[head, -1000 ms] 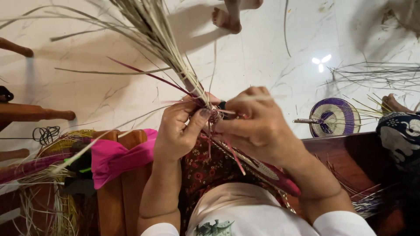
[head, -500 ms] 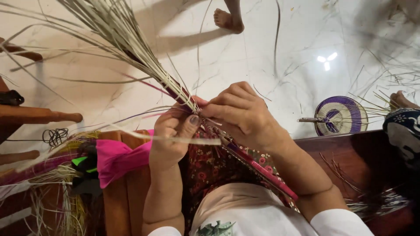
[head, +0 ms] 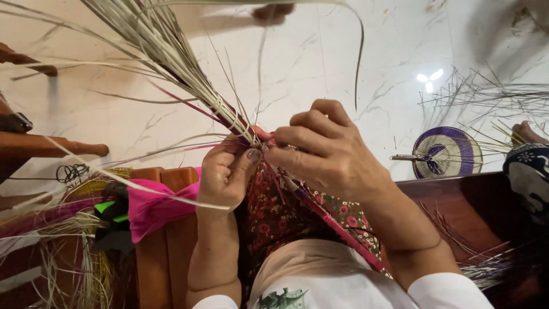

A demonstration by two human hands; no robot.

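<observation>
Fingers first: left hand (head: 226, 171) curled tight, thumb + forefinger pinching the straw bundle (head: 171, 51) right at the bound neck, nail up. Right hand (head: 331, 151) bent over the same spot from the right, fingertips closed on a thin strand at the neck; what's under the palm is hidden.

Bundle fans up and far-left from the pinch, pale stalks w/ a few pink ones mixed in. One long pale strand (head: 357, 63) loops high and far, back down toward the hands. A pink-wrapped stem (head: 337, 229) runs near-right from the hands across the floral lap cloth (head: 274, 217).

Progress, by my read: stem section looks wrapped already; fan end loose, so binding is partway, w/ plenty of free straw left.

Around: pink cloth (head: 151, 203) left, loose straw pile (head: 63, 229) near-left, purple woven fan (head: 446, 151) on floor (head: 372, 46) right.
</observation>
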